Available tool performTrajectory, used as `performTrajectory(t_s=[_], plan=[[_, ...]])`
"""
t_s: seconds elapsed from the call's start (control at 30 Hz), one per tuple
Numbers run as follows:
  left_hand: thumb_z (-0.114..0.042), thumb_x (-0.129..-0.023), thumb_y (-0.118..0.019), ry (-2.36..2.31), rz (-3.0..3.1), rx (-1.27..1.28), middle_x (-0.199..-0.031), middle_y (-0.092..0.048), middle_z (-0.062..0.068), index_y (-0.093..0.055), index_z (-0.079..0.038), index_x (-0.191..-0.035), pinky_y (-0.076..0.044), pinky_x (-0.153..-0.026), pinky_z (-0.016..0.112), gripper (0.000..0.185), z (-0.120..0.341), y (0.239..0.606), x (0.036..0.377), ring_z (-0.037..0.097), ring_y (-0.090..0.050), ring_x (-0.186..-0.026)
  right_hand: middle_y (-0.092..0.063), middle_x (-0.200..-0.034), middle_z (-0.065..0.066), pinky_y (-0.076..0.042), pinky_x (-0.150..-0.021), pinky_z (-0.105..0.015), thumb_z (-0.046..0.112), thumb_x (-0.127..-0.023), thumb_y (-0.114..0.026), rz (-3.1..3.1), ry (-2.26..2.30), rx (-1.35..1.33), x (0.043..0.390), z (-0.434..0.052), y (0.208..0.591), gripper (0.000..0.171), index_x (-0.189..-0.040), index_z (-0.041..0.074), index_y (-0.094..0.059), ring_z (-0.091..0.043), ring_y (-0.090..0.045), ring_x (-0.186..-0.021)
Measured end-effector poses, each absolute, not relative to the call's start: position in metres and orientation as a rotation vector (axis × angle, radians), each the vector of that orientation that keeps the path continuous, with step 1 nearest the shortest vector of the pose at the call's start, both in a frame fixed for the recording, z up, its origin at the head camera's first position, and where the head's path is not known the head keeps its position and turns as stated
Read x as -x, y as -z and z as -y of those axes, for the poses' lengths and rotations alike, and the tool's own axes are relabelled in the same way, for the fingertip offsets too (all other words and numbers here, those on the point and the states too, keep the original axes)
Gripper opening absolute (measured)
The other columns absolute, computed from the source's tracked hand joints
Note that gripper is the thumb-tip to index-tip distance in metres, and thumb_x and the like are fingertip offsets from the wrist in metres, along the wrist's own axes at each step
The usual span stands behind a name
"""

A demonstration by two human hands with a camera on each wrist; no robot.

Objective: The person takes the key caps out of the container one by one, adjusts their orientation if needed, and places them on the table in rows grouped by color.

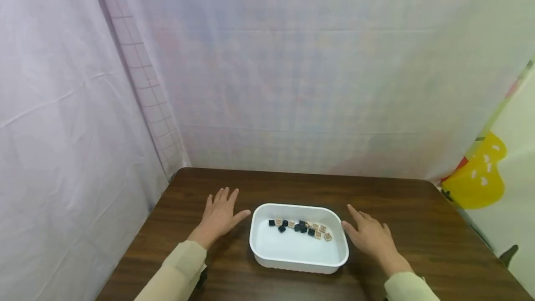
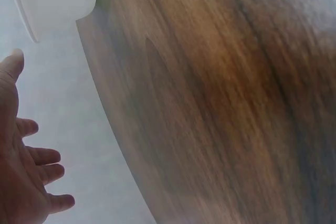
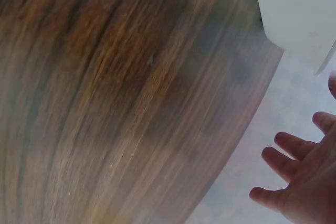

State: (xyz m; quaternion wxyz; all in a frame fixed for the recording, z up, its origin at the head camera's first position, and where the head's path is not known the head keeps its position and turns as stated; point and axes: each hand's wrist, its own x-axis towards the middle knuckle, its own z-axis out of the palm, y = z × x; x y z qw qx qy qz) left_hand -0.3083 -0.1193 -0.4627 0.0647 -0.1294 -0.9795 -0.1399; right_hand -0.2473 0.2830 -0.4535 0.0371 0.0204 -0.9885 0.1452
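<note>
Tabletop [image 1: 418,217] of dark wood is filling the lower part of the head view, its far and left edges running against pale hanging sheets [image 1: 292,82]; bare wood is lying open on the left, right and far sides of a white tray [image 1: 298,259]. The tray is sitting near the middle of the table, toward its near edge, with its long axis running left to right and its open side facing up. Small black and tan tiles [image 1: 301,228] are lying in a loose row along the tray's far inner side, the row following the long axis; the near part of the tray floor is showing bare.

The left hand [image 1: 220,215] is hovering or resting palm down just left of the tray, fingers straight and slightly spread, pointing away from the person, thumb reaching toward the tray's far left corner without clearly touching it. The right hand [image 1: 369,236] is lying palm down just right of the tray, fingers relaxed and pointing far-left, thumb close beside the rim; contact cannot be told. Both hands are holding nothing. Both forearms, in pale sleeves [image 1: 179,273], are angling inward from the near edge.
</note>
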Motion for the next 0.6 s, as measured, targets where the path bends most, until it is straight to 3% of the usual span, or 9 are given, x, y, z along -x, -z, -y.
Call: performTrajectory(t_s=[0.2,0.37,0.6], plan=[[-0.060,-0.094,-0.055,0.441,2.963,0.412,-0.155,-0.031,0.025,-0.034,-0.008,-0.154,-0.019,-0.112,0.063,0.082,0.115,0.459,0.308,0.042,-0.025,-0.144,-0.046,-0.138,-0.037,-0.033,-0.092,-0.075,0.041,-0.102,-0.048,3.027,-0.557,-0.081,0.250,-0.281,0.457,0.061,-0.151,0.005,-0.037,-0.058,-0.043,-0.124],[-0.057,-0.095,-0.057,0.466,2.946,0.435,-0.153,-0.035,0.024,-0.037,-0.008,-0.152,-0.024,-0.111,0.061,0.078,0.110,0.456,0.307,0.042,-0.030,-0.142,-0.047,-0.138,-0.035,-0.035,-0.095,-0.071,0.038,-0.101,-0.050,3.012,-0.679,-0.064,0.252,-0.278,0.457,0.059,-0.149,0.005,-0.041,-0.057,-0.043,-0.125],[-0.053,-0.095,-0.059,0.532,2.907,0.475,-0.151,-0.039,0.022,-0.040,-0.009,-0.151,-0.028,-0.110,0.059,0.074,0.099,0.450,0.306,0.040,-0.035,-0.139,-0.063,-0.118,-0.027,-0.045,-0.089,-0.062,0.025,-0.098,-0.059,2.939,-0.895,-0.050,0.251,-0.273,0.459,0.054,-0.145,0.002,-0.046,-0.045,-0.060,-0.107]])
